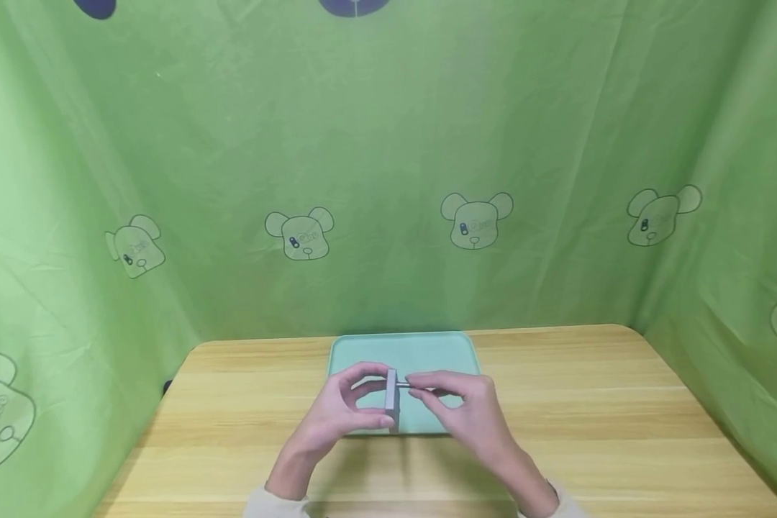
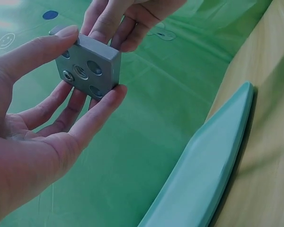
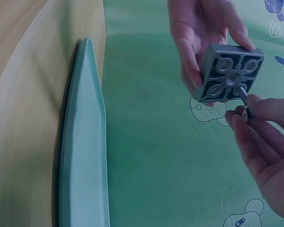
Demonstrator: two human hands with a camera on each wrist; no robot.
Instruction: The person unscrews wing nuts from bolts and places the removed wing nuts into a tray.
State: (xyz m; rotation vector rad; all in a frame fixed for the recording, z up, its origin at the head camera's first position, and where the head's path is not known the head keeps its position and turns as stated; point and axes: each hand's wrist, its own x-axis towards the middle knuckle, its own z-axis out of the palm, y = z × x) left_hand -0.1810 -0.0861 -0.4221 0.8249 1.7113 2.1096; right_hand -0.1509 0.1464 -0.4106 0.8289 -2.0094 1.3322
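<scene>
A grey square metal plate (image 1: 391,394) is held on edge above the tray by my left hand (image 1: 337,411), thumb and fingertips on its edges. Its left face shows a threaded centre hole (image 2: 80,72) and round corner holes; its other face (image 3: 231,75) has ribs around ringed holes. My right hand (image 1: 465,406) pinches a thin threaded bolt (image 3: 244,95) between thumb and fingers. The bolt's tip is at a corner hole of the ribbed face, and a round metal end (image 2: 67,75) shows in one corner hole opposite. My fingers hide the bolt's far end.
Beneath the hands, a mint-green tray (image 1: 421,352) lies on the light wooden table (image 1: 576,403). Green curtain (image 1: 388,144) with cartoon bear heads hangs behind the table and along both sides.
</scene>
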